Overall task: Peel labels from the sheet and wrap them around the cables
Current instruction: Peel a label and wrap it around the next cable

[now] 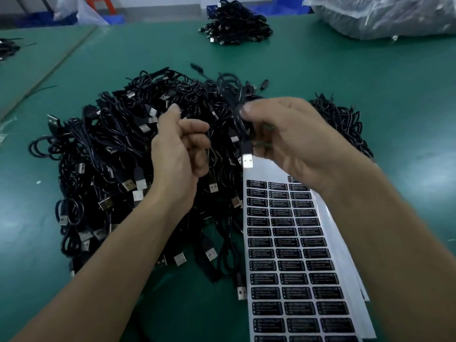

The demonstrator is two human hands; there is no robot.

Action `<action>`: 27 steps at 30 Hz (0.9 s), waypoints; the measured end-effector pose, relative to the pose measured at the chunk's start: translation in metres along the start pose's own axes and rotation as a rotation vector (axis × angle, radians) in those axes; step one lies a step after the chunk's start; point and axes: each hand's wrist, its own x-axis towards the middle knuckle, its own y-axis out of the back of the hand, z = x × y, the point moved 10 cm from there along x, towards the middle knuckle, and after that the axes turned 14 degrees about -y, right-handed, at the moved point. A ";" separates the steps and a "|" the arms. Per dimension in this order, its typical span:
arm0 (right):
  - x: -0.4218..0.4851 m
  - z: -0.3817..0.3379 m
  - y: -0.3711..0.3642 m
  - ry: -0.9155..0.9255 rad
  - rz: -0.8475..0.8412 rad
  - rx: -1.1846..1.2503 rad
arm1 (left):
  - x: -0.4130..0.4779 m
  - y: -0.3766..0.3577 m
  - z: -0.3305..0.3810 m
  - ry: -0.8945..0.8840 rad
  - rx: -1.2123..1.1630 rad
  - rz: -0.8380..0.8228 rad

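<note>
Cable (240, 127) first: I see one black lead pinched in my right hand (283, 141), thumb (248, 109) pressed against it from the near side. The other fingers are curled behind it and mostly hidden by the palm. Its USB plug (247, 162) hangs straight down below the grip, metal end lowest, just above the top edge of the label sheet (291, 255). Above the thumb the lead smears into motion blur, and I lose it against the dark mass behind.

My left hand (177, 151) sits close beside the right, not touching it, fingers (197, 130) curled in toward the palm. A thin strand runs past their tips, but the blur is too heavy for me to tell whether they grip it.

Beneath both hands lies the big heap of cables (111, 156), spread on the green table (370, 77). The sheet lies at my right, its rows of black labels partly covered by my right forearm and cut off by the bottom edge. The label print is too soft to read fully. Farther off sit a smaller cable pile (234, 23) and a clear plastic bag (394, 16), cropped at the top.
</note>
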 end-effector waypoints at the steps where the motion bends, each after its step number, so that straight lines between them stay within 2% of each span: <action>1: -0.004 0.007 -0.002 -0.010 -0.042 -0.017 | 0.000 -0.005 0.000 -0.002 0.050 -0.047; 4: -0.014 0.030 -0.002 -0.030 -0.065 -0.146 | -0.004 -0.019 0.005 -0.069 0.162 -0.172; 7: -0.024 0.049 -0.009 -0.013 -0.164 -0.217 | -0.006 -0.022 0.011 -0.123 0.147 -0.183; 11: -0.032 0.056 -0.015 0.015 -0.285 -0.200 | -0.006 -0.022 0.008 -0.084 0.147 -0.176; 14: -0.038 0.054 -0.019 0.044 -0.361 -0.233 | -0.008 -0.030 0.006 -0.025 0.049 -0.236; 15: -0.038 0.054 -0.014 0.039 -0.338 -0.227 | -0.009 -0.033 0.005 0.002 0.021 -0.268; 17: -0.029 0.054 0.012 0.020 -0.153 -0.137 | -0.011 -0.039 0.001 0.061 0.042 -0.357; 19: -0.023 0.056 0.052 0.036 0.168 -0.070 | -0.016 -0.044 -0.006 0.110 0.140 -0.457; 21: -0.024 0.058 0.080 0.070 0.459 -0.235 | -0.022 -0.049 -0.012 0.127 0.232 -0.535; 23: -0.025 0.058 0.081 0.084 0.538 -0.448 | -0.027 -0.052 -0.017 0.149 0.290 -0.573; 27: -0.021 0.063 0.070 0.026 0.493 -0.772 | -0.022 -0.046 -0.015 0.087 0.358 -0.536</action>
